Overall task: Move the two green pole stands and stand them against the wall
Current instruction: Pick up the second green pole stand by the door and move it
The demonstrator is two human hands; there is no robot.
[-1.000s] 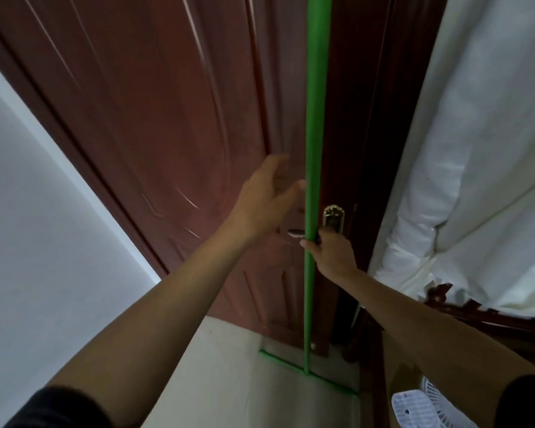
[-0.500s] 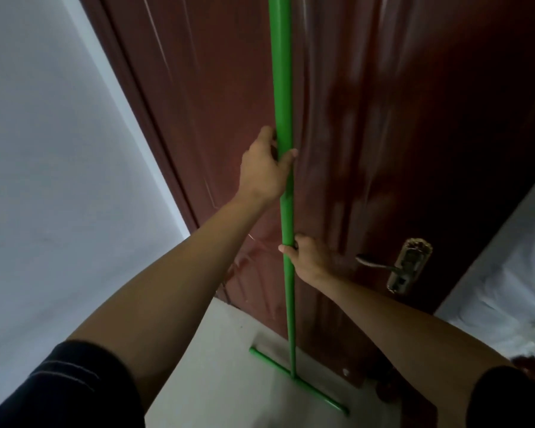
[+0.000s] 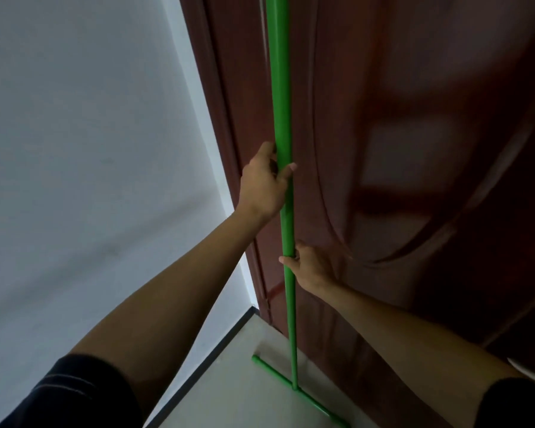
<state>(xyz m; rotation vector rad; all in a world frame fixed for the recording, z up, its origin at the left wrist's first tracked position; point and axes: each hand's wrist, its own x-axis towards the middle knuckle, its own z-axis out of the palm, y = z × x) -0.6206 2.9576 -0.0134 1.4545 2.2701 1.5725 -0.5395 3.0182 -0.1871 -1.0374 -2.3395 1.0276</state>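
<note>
A: Logging item one: green pole stand [image 3: 283,125], upright, both hands on the shaft. How should this step be handled?

B: Judgement: keep the shaft vertical, carry it low, and set the foot down flat before letting go. The crossbar foot [image 3: 300,392] looks likely to catch on the door or the skirting if swung wide.

A: Grip status?

B: Left hand [image 3: 264,183] closed around the pole at about mid-height, thumb across the front. Right hand [image 3: 311,267] lower down, fingers wrapped on the shaft from the right side. Both clamped on it.

A: Description of the item?

B: Slim round tube, plain bright green, smooth finish; top runs out of view. T-shaped base, one straight bar, at or just above the pale floor [image 3: 229,396]; contact cannot be told.

A: Location?

B: Directly in front of the dark red panelled door [image 3: 414,149], near its left frame. The white wall [image 3: 90,149] stands just left of that. Second stand: not in view.
</note>
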